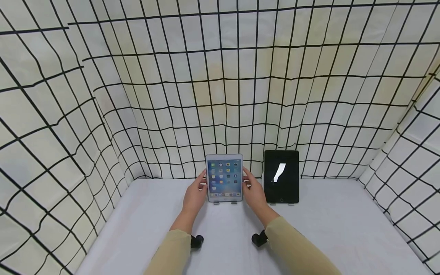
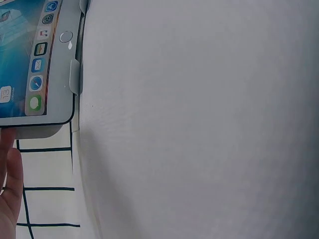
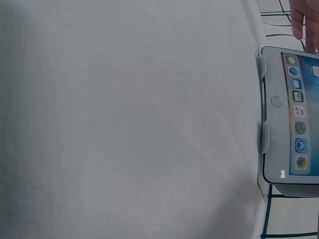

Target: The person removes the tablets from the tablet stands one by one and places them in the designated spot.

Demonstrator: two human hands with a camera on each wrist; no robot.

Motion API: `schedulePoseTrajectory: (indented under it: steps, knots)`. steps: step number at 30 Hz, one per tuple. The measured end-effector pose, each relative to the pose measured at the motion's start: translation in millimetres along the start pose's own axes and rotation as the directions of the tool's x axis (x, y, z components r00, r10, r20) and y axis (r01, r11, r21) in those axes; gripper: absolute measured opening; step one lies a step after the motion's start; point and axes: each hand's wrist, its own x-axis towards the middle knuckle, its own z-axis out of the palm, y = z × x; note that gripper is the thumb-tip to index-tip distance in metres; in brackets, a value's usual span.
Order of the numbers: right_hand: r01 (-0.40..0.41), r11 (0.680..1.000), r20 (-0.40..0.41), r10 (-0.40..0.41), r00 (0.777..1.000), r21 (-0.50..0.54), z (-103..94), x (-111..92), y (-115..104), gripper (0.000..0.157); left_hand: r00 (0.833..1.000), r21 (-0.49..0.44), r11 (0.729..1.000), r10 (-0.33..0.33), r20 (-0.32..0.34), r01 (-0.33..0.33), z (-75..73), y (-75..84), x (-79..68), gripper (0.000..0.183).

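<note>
A white tablet [image 1: 225, 177] with a lit home screen of app icons stands upright, leaning slightly back, in a stand whose small lips [image 2: 75, 77] catch its bottom edge. My left hand [image 1: 196, 196] is at the tablet's left edge, fingers bent, fingertips reaching just behind the side. At the opposite edge, my right hand [image 1: 255, 194] holds the tablet's side between thumb and fingers. In the right wrist view, the fingers of the left hand [image 3: 304, 22] show beyond the tablet's far edge. The backs of the fingertips' contact points are hidden by the tablet.
To the right stands a black tablet [image 1: 282, 176], its screen dark with a bright reflection, on a similar stand. White cloth covers the table [image 1: 227, 236]. Cream walls [image 1: 240, 91] with a black grid rise behind and at both sides. A black wrist camera [image 1: 197, 241] sits by each sleeve.
</note>
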Motion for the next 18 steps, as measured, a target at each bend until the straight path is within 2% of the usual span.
schedulePoseTrajectory:
  steps: [11, 18]
  knots:
    - [-0.053, 0.998, 0.01, 0.053, 0.999, 0.02, 3.6, 4.7, 1.0, 0.065, 1.0, -0.014, 1.0, -0.016, 0.017, 0.017, 0.8, 0.3, 1.7, 0.061]
    - [-0.058, 0.998, 0.018, 0.058, 0.998, 0.021, 2.6, 5.5, 1.4, 0.07, 1.0, 0.001, 1.0, -0.008, 0.017, 0.008, 0.4, 2.1, 3.4, 0.066]
